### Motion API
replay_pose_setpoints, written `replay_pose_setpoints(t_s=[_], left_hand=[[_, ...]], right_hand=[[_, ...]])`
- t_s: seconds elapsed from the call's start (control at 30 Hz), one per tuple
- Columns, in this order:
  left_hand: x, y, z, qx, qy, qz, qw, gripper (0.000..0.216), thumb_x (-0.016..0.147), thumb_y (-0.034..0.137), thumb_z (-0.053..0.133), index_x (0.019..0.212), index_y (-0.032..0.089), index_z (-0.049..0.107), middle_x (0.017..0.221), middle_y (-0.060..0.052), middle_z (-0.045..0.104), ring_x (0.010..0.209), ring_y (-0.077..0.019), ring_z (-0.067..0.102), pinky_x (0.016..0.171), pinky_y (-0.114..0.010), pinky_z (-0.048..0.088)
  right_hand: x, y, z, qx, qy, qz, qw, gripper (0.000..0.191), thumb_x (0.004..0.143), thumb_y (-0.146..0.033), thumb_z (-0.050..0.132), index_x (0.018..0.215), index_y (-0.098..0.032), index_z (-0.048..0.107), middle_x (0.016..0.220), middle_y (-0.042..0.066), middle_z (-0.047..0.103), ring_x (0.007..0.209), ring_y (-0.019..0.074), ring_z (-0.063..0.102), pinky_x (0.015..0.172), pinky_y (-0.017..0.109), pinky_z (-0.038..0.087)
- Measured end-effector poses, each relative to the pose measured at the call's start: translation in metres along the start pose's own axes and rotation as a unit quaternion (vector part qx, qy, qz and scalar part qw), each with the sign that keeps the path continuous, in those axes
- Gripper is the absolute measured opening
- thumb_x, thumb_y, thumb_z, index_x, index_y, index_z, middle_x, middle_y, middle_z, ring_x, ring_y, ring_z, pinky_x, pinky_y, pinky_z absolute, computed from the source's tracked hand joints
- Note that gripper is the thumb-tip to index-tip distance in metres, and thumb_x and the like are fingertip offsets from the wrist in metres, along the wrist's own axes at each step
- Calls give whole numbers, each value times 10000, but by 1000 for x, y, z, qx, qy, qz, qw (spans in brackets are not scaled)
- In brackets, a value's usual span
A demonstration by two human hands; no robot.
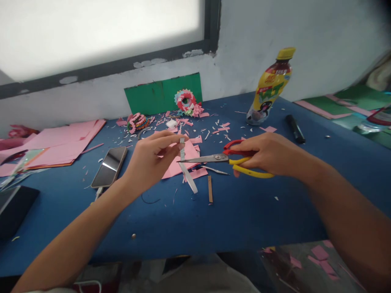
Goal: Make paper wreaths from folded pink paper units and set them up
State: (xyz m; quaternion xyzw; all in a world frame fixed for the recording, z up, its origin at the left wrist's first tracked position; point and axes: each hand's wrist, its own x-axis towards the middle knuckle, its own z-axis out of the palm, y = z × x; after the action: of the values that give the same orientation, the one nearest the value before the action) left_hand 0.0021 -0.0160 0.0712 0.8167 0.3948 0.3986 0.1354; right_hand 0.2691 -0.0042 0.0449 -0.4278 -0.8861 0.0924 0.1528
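Note:
My left hand (160,152) pinches the top of a narrow whitish strip (189,179) between thumb and fingers; the strip hangs down above the blue table. My right hand (264,152) grips a pair of scissors (210,158) by red and yellow handles. The blades point left, look nearly closed, and reach the strip just below my left fingertips. Whether they touch it I cannot tell. Behind the strip lie pink paper pieces (193,151), and a short brown strip (210,189) rests closer to me.
A phone (110,166) with a cable lies left, near stacked pink sheets (70,140). Paper rings (185,100) stand by a green board (161,95) at the wall. A drink bottle (270,89) and a black cylindrical object (295,129) are at right. Paper scraps litter the table.

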Motion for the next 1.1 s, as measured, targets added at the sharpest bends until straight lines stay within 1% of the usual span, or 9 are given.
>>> replay_pose_setpoints(t_s=[0.1, 0.17, 0.27, 0.4, 0.57, 0.73, 0.87, 1.0, 1.1], left_hand=[[0, -2, 1, -22, 12, -17, 1000, 138, 792, 183, 567, 852, 173, 690, 896, -48, 655, 609, -87, 584, 516, -182, 492], [0, -3, 1, -28, 22, -25, 999, 138, 786, 187, 577, 863, 175, 692, 896, -47, 654, 590, -83, 583, 514, -184, 497], [0, -2, 0, -23, 32, -28, 999, 146, 781, 189, 586, 880, 184, 694, 873, -38, 653, 579, -81, 583, 495, -180, 490], [0, 0, -1, -19, 41, -26, 999, 142, 777, 190, 589, 869, 193, 698, 878, -33, 656, 582, -79, 583, 496, -177, 491], [2, 0, -3, -35, 53, -38, 997, 133, 765, 208, 604, 861, 188, 694, 875, -36, 652, 634, -99, 591, 551, -202, 516], [-1, -7, -10, -61, 65, -110, 990, 106, 728, 247, 650, 798, 172, 674, 805, -20, 668, 587, -91, 590, 559, -202, 517], [-6, -18, -22, -58, 13, -175, 983, 176, 729, 317, 645, 818, 168, 674, 755, -27, 672, 613, -115, 600, 570, -220, 516], [-12, -31, -32, -35, -105, -223, 969, 205, 720, 355, 634, 768, 165, 692, 718, -40, 687, 609, -129, 598, 558, -228, 497], [-17, -36, -35, -18, -160, -238, 958, 228, 737, 389, 598, 755, 186, 700, 671, -35, 683, 536, -126, 570, 470, -217, 451]], right_hand=[[0, -2, 1, -4, 7, 13, 1000, 201, 728, -418, 578, 799, -303, 726, 951, -28, 694, 825, 214, 635, 614, 278, 427], [1, -6, 1, 8, 12, 58, 998, 247, 710, -435, 602, 876, -287, 709, 893, -25, 699, 744, 186, 629, 568, 257, 413], [2, -12, 1, 14, 23, 116, 993, 363, 624, -482, 671, 917, -268, 679, 748, -33, 682, 622, 155, 587, 497, 234, 374], [3, -17, 2, 13, 29, 115, 993, 443, 534, -515, 719, 908, -288, 648, 707, -54, 647, 609, 149, 560, 496, 232, 368], [3, -14, 4, 10, 35, 119, 992, 430, 543, -513, 713, 912, -309, 629, 790, -45, 657, 677, 178, 580, 519, 254, 387], [4, -11, 6, 19, 33, 118, 992, 466, 531, -534, 714, 923, -298, 626, 795, -26, 654, 689, 194, 579, 521, 264, 394], [6, -12, 7, 21, 21, 122, 992, 476, 529, -531, 710, 931, -288, 636, 723, -24, 640, 629, 177, 561, 493, 246, 364], [7, -13, 8, 21, 20, 123, 992, 458, 531, -509, 708, 924, -282, 650, 687, -28, 636, 600, 157, 552, 480, 219, 337], [7, -13, 8, 22, 17, 120, 992, 453, 525, -509, 710, 912, -280, 652, 653, -38, 628, 571, 142, 538, 467, 208, 323]])
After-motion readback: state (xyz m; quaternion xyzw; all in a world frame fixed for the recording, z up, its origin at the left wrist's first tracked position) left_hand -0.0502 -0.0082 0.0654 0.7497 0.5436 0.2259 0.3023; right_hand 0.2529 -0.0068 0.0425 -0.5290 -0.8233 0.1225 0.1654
